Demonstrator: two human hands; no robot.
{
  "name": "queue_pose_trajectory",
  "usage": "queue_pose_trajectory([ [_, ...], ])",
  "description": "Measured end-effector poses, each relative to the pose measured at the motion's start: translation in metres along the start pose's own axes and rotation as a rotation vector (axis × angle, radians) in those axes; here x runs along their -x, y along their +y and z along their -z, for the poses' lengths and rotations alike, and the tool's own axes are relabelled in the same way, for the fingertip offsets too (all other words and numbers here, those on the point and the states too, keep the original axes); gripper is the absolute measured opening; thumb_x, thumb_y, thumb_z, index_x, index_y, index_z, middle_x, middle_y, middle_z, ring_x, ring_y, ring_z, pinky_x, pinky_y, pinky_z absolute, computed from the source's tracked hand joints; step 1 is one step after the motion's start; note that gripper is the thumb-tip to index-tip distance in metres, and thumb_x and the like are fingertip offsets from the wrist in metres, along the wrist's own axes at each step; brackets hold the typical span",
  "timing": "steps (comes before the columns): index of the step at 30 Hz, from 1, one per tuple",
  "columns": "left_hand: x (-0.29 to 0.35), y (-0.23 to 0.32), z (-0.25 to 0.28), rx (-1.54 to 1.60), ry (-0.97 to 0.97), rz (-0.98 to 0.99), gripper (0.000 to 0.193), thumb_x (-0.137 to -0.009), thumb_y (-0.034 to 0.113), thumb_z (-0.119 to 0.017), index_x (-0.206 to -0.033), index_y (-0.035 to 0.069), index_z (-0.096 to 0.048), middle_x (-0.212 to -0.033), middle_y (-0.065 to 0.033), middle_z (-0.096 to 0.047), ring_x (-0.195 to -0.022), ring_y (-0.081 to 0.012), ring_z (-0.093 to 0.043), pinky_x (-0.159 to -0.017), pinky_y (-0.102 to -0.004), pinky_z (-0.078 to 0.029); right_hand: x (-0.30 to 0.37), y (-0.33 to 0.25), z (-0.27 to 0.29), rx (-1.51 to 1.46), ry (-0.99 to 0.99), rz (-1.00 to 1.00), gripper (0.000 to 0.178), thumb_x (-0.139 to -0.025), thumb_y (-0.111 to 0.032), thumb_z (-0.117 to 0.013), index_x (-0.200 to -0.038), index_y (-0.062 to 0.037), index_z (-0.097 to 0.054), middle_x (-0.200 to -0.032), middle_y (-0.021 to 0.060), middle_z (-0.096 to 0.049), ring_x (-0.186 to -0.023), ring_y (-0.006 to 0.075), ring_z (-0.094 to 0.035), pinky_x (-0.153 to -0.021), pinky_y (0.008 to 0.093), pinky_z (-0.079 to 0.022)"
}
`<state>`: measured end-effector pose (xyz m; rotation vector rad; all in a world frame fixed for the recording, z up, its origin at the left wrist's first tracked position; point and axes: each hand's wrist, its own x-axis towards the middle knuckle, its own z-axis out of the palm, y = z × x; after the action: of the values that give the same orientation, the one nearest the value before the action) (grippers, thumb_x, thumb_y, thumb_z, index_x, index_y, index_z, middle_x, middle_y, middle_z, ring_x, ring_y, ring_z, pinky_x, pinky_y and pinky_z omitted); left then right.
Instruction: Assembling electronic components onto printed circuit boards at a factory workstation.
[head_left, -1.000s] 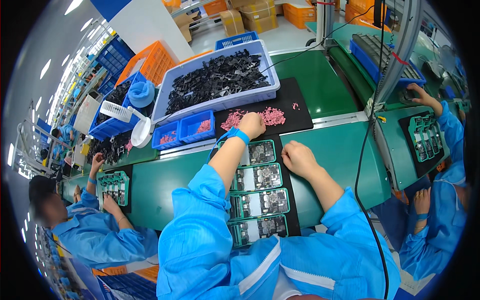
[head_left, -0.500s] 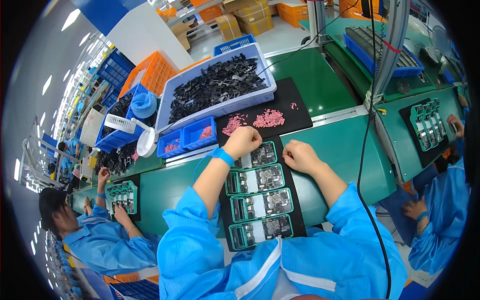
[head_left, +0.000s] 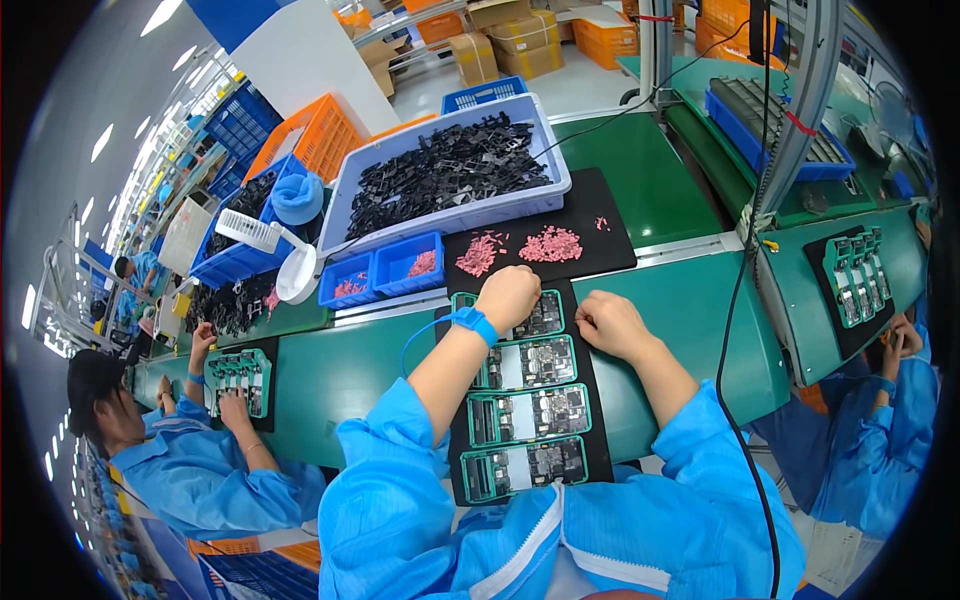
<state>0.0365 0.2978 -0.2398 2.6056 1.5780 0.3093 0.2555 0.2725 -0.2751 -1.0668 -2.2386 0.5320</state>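
Green rect. frame [head_left: 462, 299] w/ bd [head_left: 545, 318] partly under L hand [head_left: 508, 298]

Green worktop [head_left: 700, 315], black mat [head_left: 608, 232], pink pieces [head_left: 550, 245], black parts [head_left: 450, 170] in lavender bin [head_left: 490, 212], bright blue small bins [head_left: 410, 284], green-framed dark boards [head_left: 560, 411] with white strips [head_left: 522, 415], blue sleeves [head_left: 385, 450], blue wristband [head_left: 474, 321], orange crate [head_left: 328, 140]

The left hand [head_left: 508, 298] covers part of the topmost of four green-framed circuit boards [head_left: 550, 361] on a black mat [head_left: 598, 440]; the right hand [head_left: 612, 323], fingers curled, is beside them. Beyond lie pink pieces [head_left: 550, 244] and a lavender bin [head_left: 480, 214] of black parts [head_left: 450, 165].
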Motion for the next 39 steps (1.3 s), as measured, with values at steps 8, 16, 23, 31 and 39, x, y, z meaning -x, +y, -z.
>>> queue_pose_trajectory([
  [8, 0.008, 0.004, -0.001, -0.139, 0.103, -0.097, 0.005, -0.069, 0.008, -0.062, -0.068, 0.005, -0.066, -0.077, -0.0092, -0.062, -0.079, -0.027, -0.063, -0.072, -0.0375, -0.052, -0.002, 0.001, -0.001, 0.044, 0.005, 0.044, 0.003, -0.072, -0.008, -0.061, -0.07, -0.0069, -0.06, -0.075, 0.0104, -0.058, -0.077, 0.0313, -0.06, -0.068, 0.0419, -0.05],
  [16, 0.007, 0.009, 0.005, -0.275, 0.085, -0.197, 0.003, -0.066, 0.008, -0.063, -0.068, 0.007, -0.065, -0.077, -0.0073, -0.061, -0.08, -0.0239, -0.062, -0.071, -0.034, -0.052, -0.003, 0.002, -0.002, 0.092, 0.047, 0.046, 0.003, -0.072, -0.009, -0.062, -0.07, -0.0071, -0.06, -0.075, 0.0099, -0.058, -0.076, 0.0306, -0.06, -0.067, 0.0413, -0.05],
  [23, -0.003, 0.017, 0.014, -0.421, -0.038, -0.318, 0.005, -0.069, 0.009, -0.065, -0.071, 0.007, -0.069, -0.082, -0.0067, -0.064, -0.083, -0.0229, -0.063, -0.073, -0.033, -0.051, -0.002, 0.0, -0.007, 0.085, 0.066, 0.068, 0.003, -0.072, -0.01, -0.062, -0.071, -0.0073, -0.06, -0.075, 0.0096, -0.058, -0.075, 0.0303, -0.059, -0.067, 0.0414, -0.05],
  [31, 0.014, -0.001, 0.001, -0.148, 0.003, -0.132, 0.012, -0.067, 0.004, -0.066, -0.078, 0.005, -0.069, -0.085, -0.0088, -0.062, -0.089, -0.0273, -0.062, -0.079, -0.037, -0.052, 0.002, -0.008, -0.002, -0.038, 0.128, 0.009, 0.003, -0.071, -0.009, -0.065, -0.073, -0.0065, -0.063, -0.074, 0.0088, -0.059, -0.071, 0.0275, -0.061, -0.063, 0.0384, -0.05],
  [39, 0.024, 0.004, 0.001, -0.055, 0.045, -0.145, 0.014, -0.076, 0.006, -0.064, -0.088, 0.005, -0.071, -0.087, -0.011, -0.057, -0.09, -0.0281, -0.058, -0.08, -0.0378, -0.049, 0.0, -0.028, -0.007, -0.132, 0.073, 0.059, 0.004, -0.072, -0.008, -0.065, -0.073, -0.0064, -0.062, -0.072, 0.0078, -0.057, -0.066, 0.0251, -0.059, -0.058, 0.036, -0.048],
])
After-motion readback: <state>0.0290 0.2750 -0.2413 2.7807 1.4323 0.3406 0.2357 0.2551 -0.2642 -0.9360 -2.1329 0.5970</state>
